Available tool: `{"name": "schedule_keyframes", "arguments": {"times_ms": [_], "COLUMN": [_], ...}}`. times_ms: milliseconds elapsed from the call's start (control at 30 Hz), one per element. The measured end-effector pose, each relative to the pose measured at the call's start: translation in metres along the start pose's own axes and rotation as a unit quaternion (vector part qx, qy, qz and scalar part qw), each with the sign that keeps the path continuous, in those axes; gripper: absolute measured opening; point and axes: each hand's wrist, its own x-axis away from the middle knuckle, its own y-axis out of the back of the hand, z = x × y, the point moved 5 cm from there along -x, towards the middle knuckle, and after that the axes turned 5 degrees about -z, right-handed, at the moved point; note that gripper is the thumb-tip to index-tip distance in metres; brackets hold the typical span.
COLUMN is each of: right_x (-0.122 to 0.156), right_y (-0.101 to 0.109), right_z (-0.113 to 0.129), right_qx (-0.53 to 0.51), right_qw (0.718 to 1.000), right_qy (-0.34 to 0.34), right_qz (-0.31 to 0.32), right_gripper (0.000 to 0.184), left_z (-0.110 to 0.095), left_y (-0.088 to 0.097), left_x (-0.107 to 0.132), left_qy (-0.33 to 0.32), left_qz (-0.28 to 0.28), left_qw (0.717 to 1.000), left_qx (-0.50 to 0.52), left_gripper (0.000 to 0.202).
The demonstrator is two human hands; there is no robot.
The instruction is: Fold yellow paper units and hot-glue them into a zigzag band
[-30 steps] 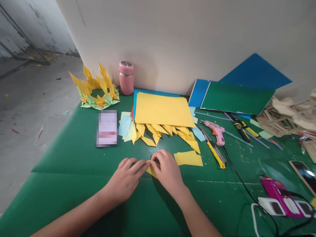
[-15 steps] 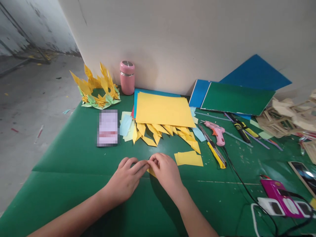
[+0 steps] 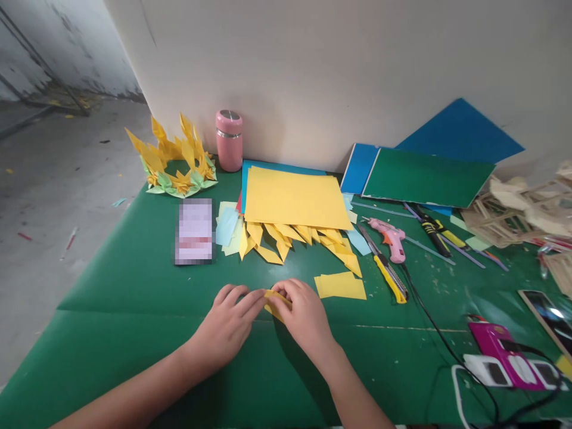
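Between my fingers, low over the green table (image 3: 147,339), is a small folded piece of yellow paper (image 3: 276,308). My left hand (image 3: 232,322) has its fingertips closed on the paper's left end. At the other side my right hand (image 3: 304,313) pinches the paper between thumb and fingers. Much of the piece is covered by both hands. Just beyond them lie folded yellow paper pieces (image 3: 272,253), partly under a stack of yellow sheets (image 3: 297,199). Small yellow rectangles (image 3: 340,286) rest to the right of my right hand.
A yellow-and-green paper crown (image 3: 179,173) and a pink flask (image 3: 229,143) stand at the back left. To the right lie a yellow utility knife (image 3: 390,279), a pink glue gun (image 3: 391,238) with its cord, pliers (image 3: 435,232) and a magenta power strip (image 3: 504,354).
My right fingers have shifted slightly right, and more of the yellow paper shows between my hands. The left hand stays nearly where it was.
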Motion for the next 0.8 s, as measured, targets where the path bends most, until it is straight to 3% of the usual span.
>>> {"name": "schedule_keyframes", "arguments": {"times_ms": [200,800], "right_x": [0.0036,0.0002], "right_y": [0.0003,0.003], "right_z": [0.0003,-0.0029], "right_qx": [-0.018,-0.03], "right_qw": [0.998,0.987], "right_qy": [0.024,0.15], "right_qz": [-0.046,-0.046], "right_gripper": [0.013,0.017], "left_z": [-0.002,-0.0017], "left_y": [0.006,0.0086], "left_x": [-0.0016,-0.0017], "left_qy": [-0.009,-0.004], "left_qz": [-0.028,-0.052], "left_qw": [1.0,0.999], "left_qx": [0.008,-0.003], "left_gripper": [0.043,0.039]}}
